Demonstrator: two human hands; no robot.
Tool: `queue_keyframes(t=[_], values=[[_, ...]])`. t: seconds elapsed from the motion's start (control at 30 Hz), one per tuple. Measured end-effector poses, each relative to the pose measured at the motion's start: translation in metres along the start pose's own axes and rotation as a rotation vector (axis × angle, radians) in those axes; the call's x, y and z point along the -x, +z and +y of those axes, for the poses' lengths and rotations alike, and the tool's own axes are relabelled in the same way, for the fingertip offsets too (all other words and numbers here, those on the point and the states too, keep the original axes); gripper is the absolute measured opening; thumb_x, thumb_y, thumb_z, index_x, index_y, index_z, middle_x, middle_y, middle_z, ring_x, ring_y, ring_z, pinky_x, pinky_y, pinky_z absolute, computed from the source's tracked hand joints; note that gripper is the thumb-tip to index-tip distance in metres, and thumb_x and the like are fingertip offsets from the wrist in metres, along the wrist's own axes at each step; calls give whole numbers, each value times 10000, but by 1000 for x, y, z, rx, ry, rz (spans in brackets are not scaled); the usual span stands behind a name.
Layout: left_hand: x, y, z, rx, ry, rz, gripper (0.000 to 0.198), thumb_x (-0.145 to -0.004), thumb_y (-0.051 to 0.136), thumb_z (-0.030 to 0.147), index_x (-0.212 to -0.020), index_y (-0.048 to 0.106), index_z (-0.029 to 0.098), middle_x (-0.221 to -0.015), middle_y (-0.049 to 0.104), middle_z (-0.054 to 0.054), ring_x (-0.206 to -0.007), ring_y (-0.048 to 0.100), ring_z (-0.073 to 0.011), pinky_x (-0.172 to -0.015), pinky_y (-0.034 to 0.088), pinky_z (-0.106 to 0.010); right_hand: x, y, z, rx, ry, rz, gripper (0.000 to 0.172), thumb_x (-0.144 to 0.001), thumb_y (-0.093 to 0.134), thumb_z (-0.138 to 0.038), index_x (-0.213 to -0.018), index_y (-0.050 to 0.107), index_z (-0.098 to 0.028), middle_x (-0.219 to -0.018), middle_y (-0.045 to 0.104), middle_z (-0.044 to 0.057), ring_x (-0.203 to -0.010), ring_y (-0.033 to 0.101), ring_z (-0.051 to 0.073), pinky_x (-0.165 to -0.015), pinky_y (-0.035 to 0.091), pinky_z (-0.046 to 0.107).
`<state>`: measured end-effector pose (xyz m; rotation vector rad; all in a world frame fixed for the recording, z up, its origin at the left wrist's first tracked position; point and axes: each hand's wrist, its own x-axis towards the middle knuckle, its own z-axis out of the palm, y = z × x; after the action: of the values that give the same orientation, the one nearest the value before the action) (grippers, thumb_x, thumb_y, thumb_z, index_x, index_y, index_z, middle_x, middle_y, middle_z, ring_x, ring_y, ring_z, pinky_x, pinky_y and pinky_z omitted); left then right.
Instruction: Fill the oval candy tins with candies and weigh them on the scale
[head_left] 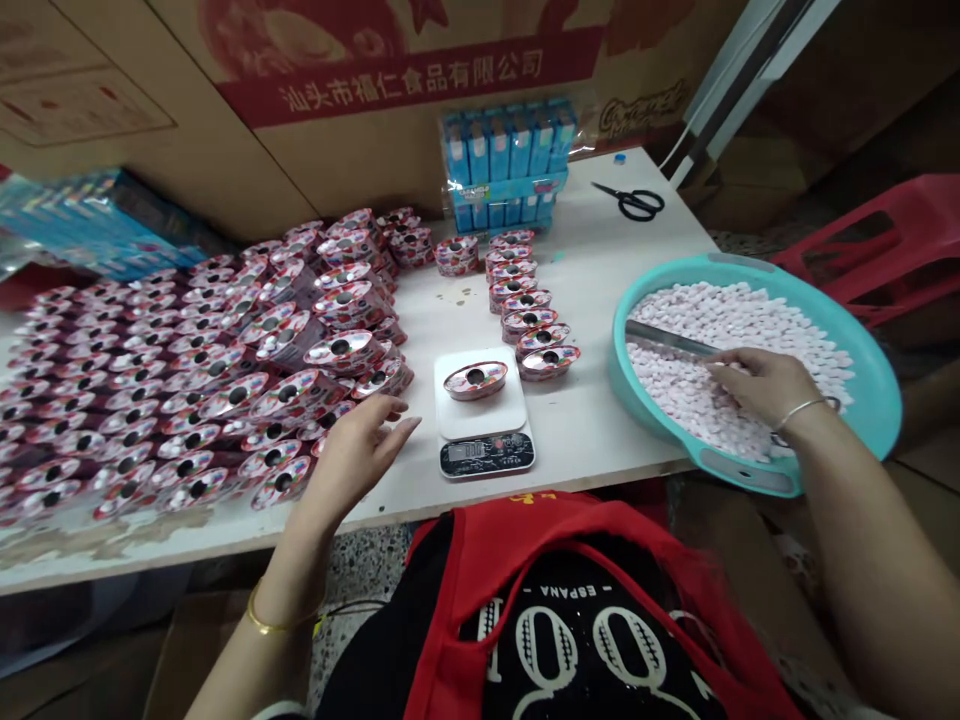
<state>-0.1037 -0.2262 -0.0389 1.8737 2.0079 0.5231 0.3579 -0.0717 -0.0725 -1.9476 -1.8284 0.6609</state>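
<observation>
One small box [490, 382] is sitting on the scale [481, 422]. The left hand [364, 450] is hovering beside it, fingers apart. The right hand [769, 388] is touching a metal bar [667, 337]; I cannot tell its grip.

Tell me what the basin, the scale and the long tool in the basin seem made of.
Basin: probably plastic, satin, going by the thick molded rim. Scale: likely plastic, fairly matte, judging from its even white casing. Tool: apparently metal, smooth, given its gray sheen.
</observation>
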Motion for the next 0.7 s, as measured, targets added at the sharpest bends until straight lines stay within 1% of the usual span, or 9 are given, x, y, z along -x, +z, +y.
queue_keyframes(t=[0.07,0.13,0.23,0.3,0.4,0.47,0.53,0.6,0.7], values=[[6,11,-9,40,-40,-22,326,-872,498,483,-947,611,187,-898,666,-63,-810,627,-181,-677,487,-284,5,-5,-19,-121,68,22,203,-804,573,-422,-749,607,-229,-526,541,14,-406,468,151,-454,389,334],[9,19,-15,69,-55,-35,323,-876,497,476,-949,614,184,-906,666,-66,-837,628,-185,-701,493,-290,14,-8,-52,-308,102,24,178,-762,647,-407,-743,616,-233,-575,537,6,-439,440,123,-469,356,309],[11,24,-18,89,-47,-22,319,-886,486,476,-944,614,190,-928,665,-65,-863,628,-187,-730,491,-297,28,-2,-114,-544,51,-138,184,-736,699,-362,-818,655,-203,-654,553,1,-487,416,84,-472,309,268],[11,24,-18,92,-28,-5,315,-892,481,475,-945,611,193,-933,664,-65,-871,627,-188,-741,487,-300,35,12,-154,-573,-59,-292,219,-761,674,-360,-889,666,-183,-645,553,-11,-499,415,77,-476,306,247],[12,24,-16,91,-2,5,308,-897,479,469,-944,608,194,-930,662,-60,-864,625,-183,-758,484,-305,36,43,-200,-508,-302,-477,176,-823,590,-303,-888,658,-153,-688,589,-6,-564,469,85,-547,369,238],[14,24,-16,96,2,5,302,-901,477,463,-945,607,194,-931,661,-57,-861,622,-180,-763,485,-308,35,63,-222,-383,-469,-509,126,-831,557,-216,-848,656,-141,-742,619,10,-643,507,100,-625,397,246],[17,26,-17,109,-2,6,294,-902,478,454,-944,608,194,-923,659,-56,-858,619,-179,-765,485,-310,33,78,-235,-206,-594,-510,135,-819,531,-129,-837,665,-138,-767,635,23,-698,520,115,-672,394,252],[20,29,-18,131,-10,5,285,-904,477,443,-943,608,193,-911,656,-54,-854,616,-178,-759,484,-311,32,86,-243,-65,-658,-520,188,-815,504,-78,-859,677,-135,-786,645,38,-723,525,126,-687,385,254],[21,33,-17,163,-10,4,279,-908,476,434,-946,611,193,-903,657,-55,-849,617,-177,-730,481,-302,31,91,-246,19,-665,-536,223,-825,483,-69,-902,685,-127,-801,654,53,-720,532,135,-682,384,254]])
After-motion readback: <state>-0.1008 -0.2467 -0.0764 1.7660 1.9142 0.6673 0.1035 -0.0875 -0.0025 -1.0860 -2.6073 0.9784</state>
